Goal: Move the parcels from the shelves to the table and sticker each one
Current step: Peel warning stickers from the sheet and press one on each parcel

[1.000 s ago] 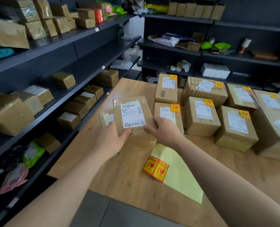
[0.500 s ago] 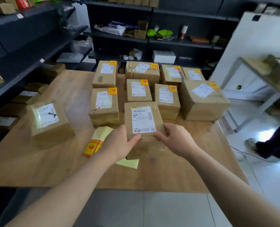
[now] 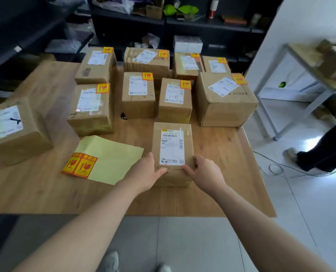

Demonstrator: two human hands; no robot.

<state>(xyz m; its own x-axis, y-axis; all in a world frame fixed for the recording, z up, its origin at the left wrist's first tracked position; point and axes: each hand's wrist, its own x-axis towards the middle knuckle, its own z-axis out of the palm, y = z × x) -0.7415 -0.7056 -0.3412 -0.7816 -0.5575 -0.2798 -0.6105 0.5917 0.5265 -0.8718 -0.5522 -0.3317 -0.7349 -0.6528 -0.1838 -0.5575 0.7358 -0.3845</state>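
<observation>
A small brown parcel (image 3: 173, 146) with a white shipping label rests flat on the wooden table (image 3: 45, 193), in front of the stickered boxes. My left hand (image 3: 146, 172) grips its near left corner and my right hand (image 3: 204, 171) its near right corner. It bears no orange sticker. Left of it lies a yellow backing sheet (image 3: 108, 158) with two orange fragile stickers (image 3: 79, 165) at its near corner. Another unstickered parcel (image 3: 16, 130) sits at the table's left side.
Several brown boxes (image 3: 137, 93) with orange stickers fill the table's far half. Dark shelves (image 3: 192, 22) stand behind and to the left. A white-framed side table (image 3: 300, 61) with a box is at the right. A person's leg and shoe (image 3: 308, 156) and floor cables are nearby.
I turned from the left shelves toward the table and carried the parcel rightward, setting it down on the wood right of the sticker sheet. Both hands stayed on it.
</observation>
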